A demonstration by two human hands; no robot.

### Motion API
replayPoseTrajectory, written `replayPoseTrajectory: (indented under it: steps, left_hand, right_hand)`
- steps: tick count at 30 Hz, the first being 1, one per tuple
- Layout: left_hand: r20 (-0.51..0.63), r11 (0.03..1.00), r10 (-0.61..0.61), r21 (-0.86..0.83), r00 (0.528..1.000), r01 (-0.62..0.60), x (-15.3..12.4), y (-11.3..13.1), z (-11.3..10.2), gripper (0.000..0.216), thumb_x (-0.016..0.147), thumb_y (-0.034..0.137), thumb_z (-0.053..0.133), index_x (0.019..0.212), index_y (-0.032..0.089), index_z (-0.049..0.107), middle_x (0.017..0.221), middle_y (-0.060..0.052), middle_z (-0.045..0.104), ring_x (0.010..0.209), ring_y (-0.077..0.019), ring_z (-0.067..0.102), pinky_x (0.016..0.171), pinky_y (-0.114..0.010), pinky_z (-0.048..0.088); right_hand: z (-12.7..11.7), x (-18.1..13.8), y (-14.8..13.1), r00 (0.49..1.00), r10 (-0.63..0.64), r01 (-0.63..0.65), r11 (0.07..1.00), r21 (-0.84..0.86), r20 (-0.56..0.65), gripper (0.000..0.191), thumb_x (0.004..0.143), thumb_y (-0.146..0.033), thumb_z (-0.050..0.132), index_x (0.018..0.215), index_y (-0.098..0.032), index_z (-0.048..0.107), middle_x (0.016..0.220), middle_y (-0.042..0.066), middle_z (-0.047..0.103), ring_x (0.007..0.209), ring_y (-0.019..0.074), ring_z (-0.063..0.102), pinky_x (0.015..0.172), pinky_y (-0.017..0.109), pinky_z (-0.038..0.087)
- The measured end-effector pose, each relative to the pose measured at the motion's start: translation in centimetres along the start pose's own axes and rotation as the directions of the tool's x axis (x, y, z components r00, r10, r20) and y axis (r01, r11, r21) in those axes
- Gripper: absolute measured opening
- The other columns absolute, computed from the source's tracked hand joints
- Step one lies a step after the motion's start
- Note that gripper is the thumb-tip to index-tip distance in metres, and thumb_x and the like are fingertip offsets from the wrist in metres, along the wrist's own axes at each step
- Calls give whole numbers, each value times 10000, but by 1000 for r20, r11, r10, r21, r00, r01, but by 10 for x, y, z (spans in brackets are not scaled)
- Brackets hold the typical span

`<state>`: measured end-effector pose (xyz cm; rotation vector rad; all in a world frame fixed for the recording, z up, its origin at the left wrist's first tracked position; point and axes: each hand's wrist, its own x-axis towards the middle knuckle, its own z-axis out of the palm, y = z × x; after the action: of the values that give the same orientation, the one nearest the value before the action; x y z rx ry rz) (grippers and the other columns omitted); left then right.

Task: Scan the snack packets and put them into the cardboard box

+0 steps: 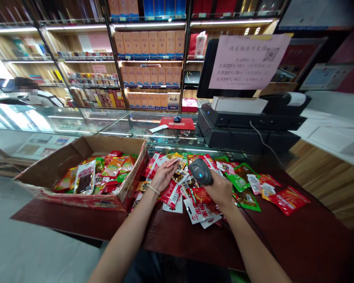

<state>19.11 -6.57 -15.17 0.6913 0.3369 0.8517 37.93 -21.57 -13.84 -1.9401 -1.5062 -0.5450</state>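
My right hand grips a dark grey handheld barcode scanner, its head pointing left toward my other hand. My left hand holds a small snack packet edge-on, just left of the scanner. Both hands hover over a spread of red, green and white snack packets lying on a dark red wooden table. An open cardboard box on the left holds several more packets.
Behind the table stands a glass counter with a cash register, monitor and a pink paper notice. Shelves of boxed goods line the back wall. A person is at the far left behind glass.
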Motion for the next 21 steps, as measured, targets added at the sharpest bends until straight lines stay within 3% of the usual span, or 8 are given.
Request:
replayPoseTrajectory:
  steps: [4,6,9,14,17,21]
  left_hand:
    - [81,995,94,-30,992,-92,1,0,3,309,809,144,638,1111,79,660,1288,-142,601,1291,-233,475,1148,-327,301]
    - [61,991,126,-52,990,-123,1,1,4,304,843,217,619,1104,69,664,1296,-152,591,1284,-238,482,1137,-330,319]
    - [-33,992,128,-10,991,-128,2,2,2,327,813,137,635,1139,106,650,1230,-120,634,1156,-190,586,1089,-306,384]
    - [-137,991,125,-25,983,-129,5,1,-1,613,749,29,664,1307,240,522,1129,-40,669,933,-98,661,988,-243,470]
    - [-155,989,133,-44,979,-142,6,0,-1,584,754,37,660,1285,241,530,1126,-34,668,945,-101,657,990,-257,472]
    - [-147,989,143,-13,979,-146,5,-1,1,465,770,61,654,1200,219,582,1061,-30,684,910,-108,657,992,-305,475]
  right_hand:
    - [0,-1,0,1000,-9,9,1000,-19,-12,356,755,-366,623,1079,-221,644,867,25,734,722,203,670,617,267,390]
    - [0,-1,-1,1000,-15,15,1000,-25,-15,355,763,-363,611,1083,-213,646,870,34,735,725,206,669,618,267,389]
    - [-2,-1,-2,1000,-16,16,1000,-20,-8,361,778,-363,594,1095,-200,646,879,52,735,732,211,669,621,267,392]
    - [-3,-1,-2,1000,-6,6,1000,-18,-5,373,780,-364,590,1109,-198,651,876,58,734,743,215,674,633,267,404]
    - [-3,-1,-2,1000,-19,19,1000,-7,-10,371,780,-352,583,1108,-192,651,892,60,736,739,215,675,641,269,419]
    - [-5,-1,-8,991,-130,127,988,85,32,421,759,-349,598,1137,-170,638,952,82,735,779,213,682,676,267,456]
